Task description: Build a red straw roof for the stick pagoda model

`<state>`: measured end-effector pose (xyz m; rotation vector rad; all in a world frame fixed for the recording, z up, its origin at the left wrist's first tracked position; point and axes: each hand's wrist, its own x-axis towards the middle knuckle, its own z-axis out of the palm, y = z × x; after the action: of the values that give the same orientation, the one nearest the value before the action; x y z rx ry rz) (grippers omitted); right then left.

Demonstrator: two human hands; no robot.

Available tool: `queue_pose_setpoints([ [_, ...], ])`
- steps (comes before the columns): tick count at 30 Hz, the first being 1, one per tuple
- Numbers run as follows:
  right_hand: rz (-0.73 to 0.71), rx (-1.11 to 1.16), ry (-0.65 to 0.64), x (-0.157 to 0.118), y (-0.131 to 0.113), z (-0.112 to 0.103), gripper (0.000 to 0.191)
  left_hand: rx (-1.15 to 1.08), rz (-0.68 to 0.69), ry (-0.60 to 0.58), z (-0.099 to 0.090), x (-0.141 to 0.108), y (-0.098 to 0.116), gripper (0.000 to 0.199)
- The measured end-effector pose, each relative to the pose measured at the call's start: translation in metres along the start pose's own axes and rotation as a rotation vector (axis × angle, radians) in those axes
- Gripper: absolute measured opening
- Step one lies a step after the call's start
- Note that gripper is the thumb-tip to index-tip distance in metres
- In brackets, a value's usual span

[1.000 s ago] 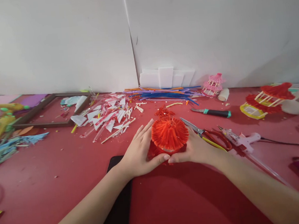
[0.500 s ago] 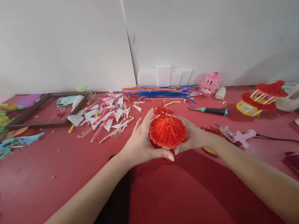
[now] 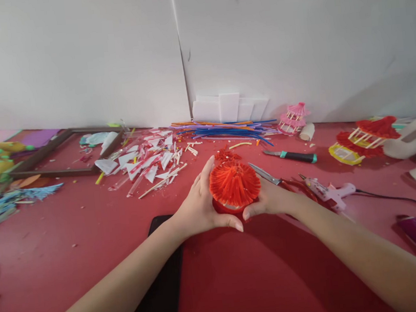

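Between my two hands stands a small pavilion model with a red pipe-cleaner roof [image 3: 235, 185], cone-shaped and ridged. Part of a lower red tier shows under the roof's front rim. My left hand [image 3: 201, 205] curves round its left side, thumb stretched along the front. From the right, my right hand [image 3: 265, 199] grips it, with its thumb at the front and its other fingers mostly hidden behind the model. Red fluff trimmings [image 3: 227, 154] lie just behind. Scissors with red handles [image 3: 269, 175] rest beside my right hand, partly covered by it.
A utility knife [image 3: 296, 157], a pink glue gun [image 3: 331, 193] with a cable and a red-and-yellow pavilion [image 3: 370, 135] lie to the right. Behind are pipe cleaners [image 3: 227, 130] and a pink pagoda [image 3: 293, 117]. Scraps [image 3: 149, 161] and a black phone-like slab [image 3: 154, 284] are at left.
The model has tipped slightly, and more of its lower red tier shows at the front. My right hand has shifted a little, uncovering the scissors' blades and hiding a yellow piece under the wrist.
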<state>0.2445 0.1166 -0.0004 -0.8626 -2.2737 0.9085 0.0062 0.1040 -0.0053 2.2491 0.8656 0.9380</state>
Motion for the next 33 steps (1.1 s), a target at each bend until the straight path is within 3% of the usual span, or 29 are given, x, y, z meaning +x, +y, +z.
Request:
queue_pose_setpoints([
  [4,0.027,0.137,0.164,-0.015,0.002,0.004,0.105,-0.33,0.003,-0.038,-0.01,-0.011,-0.01,0.129],
  [7,0.082,0.243,0.35,-0.034,0.0,0.017,0.087,-0.382,-0.065,-0.172,-0.016,-0.023,-0.023,0.144],
  [9,0.12,0.317,0.361,-0.046,-0.003,0.03,0.104,-0.372,-0.153,-0.17,-0.013,-0.026,-0.03,0.145],
  [11,0.187,0.305,0.327,-0.053,-0.005,0.042,0.122,-0.38,-0.193,-0.064,-0.004,-0.022,-0.034,0.142],
  [14,0.273,0.224,0.37,-0.053,-0.004,0.055,0.114,-0.437,-0.216,-0.024,0.01,-0.011,-0.033,0.109],
  [17,0.265,0.305,0.493,-0.042,0.001,0.055,0.102,-0.498,-0.269,-0.013,0.012,-0.001,-0.027,0.079],
  [20,0.224,0.496,0.567,-0.02,0.0,0.038,0.11,-0.546,-0.303,0.043,-0.001,0.013,-0.015,0.071],
  [24,0.198,0.622,0.634,0.023,-0.019,-0.004,0.117,-0.616,-0.278,0.112,-0.021,0.044,0.013,0.064],
  [26,0.221,0.638,0.635,0.045,-0.033,-0.027,0.117,-0.636,-0.259,0.15,-0.03,0.061,0.028,0.058],
  [29,0.181,0.654,0.613,0.069,-0.052,-0.052,0.114,-0.752,-0.295,0.299,-0.04,0.08,0.045,0.055],
  [33,0.093,0.591,0.537,0.08,-0.058,-0.062,0.101,-0.75,-0.25,0.393,-0.053,0.085,0.05,0.048],
])
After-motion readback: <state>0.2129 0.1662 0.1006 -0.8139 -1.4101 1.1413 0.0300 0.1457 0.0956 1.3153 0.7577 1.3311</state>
